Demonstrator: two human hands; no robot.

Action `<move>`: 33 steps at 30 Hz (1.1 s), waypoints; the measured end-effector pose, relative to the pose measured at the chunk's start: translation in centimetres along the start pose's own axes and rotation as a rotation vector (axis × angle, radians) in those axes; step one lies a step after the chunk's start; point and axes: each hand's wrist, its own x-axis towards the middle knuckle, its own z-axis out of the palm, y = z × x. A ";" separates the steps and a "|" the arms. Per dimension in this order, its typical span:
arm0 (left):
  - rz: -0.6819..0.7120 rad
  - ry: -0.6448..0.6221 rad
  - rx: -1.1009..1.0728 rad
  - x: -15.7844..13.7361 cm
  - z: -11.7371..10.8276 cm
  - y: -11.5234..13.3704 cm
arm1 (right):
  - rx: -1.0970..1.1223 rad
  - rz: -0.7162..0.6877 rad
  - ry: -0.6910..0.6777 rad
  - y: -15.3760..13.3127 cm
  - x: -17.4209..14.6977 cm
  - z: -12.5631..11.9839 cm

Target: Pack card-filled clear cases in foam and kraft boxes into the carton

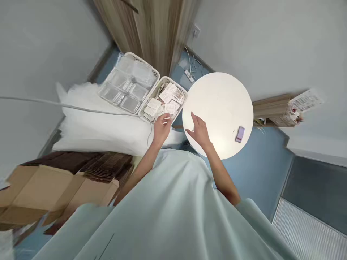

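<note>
My left hand [162,129] is at the near edge of a small white basket [142,111], its fingers loosely bent and apart, with nothing visible in them. The basket holds several small white printed cards [154,104] and packets. Over the near left part of a round white table [217,99] is my right hand [200,131], thumb and fingers spread. A tiny object [193,129] shows by its thumb, too small to name.
Left of the cards stands a larger white basket [155,74] of clear plastic boxes [130,103]. A blurred purple item [240,134] lies on the table. White wrapped bundles [103,135], flattened cardboard boxes [54,187], a hanging cable [89,109] and a power strip [189,76] are around.
</note>
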 end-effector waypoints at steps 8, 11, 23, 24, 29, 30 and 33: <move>0.107 0.243 0.025 4.7 -3.6 0.5 | -0.023 -0.072 0.026 -3.6 1.8 -1.6; 0.176 0.285 0.094 7.4 -4.8 1.3 | -0.023 -0.077 0.024 -4.9 2.1 -1.9; 0.202 0.260 0.195 19.8 -4.5 8.1 | -0.047 -0.034 0.062 -6.6 1.1 -3.1; 0.188 0.266 0.219 20.1 -4.3 8.2 | -0.051 -0.026 0.070 -6.5 0.7 -3.1; 0.172 0.318 0.323 20.3 -3.9 7.9 | -0.070 0.021 0.097 -5.5 -1.0 -2.9; 0.192 0.328 0.323 20.2 -3.9 7.8 | -0.069 0.026 0.098 -5.3 -1.2 -2.8; 0.267 0.343 0.309 19.4 -3.7 8.0 | -0.052 0.032 0.102 -4.6 -1.5 -2.6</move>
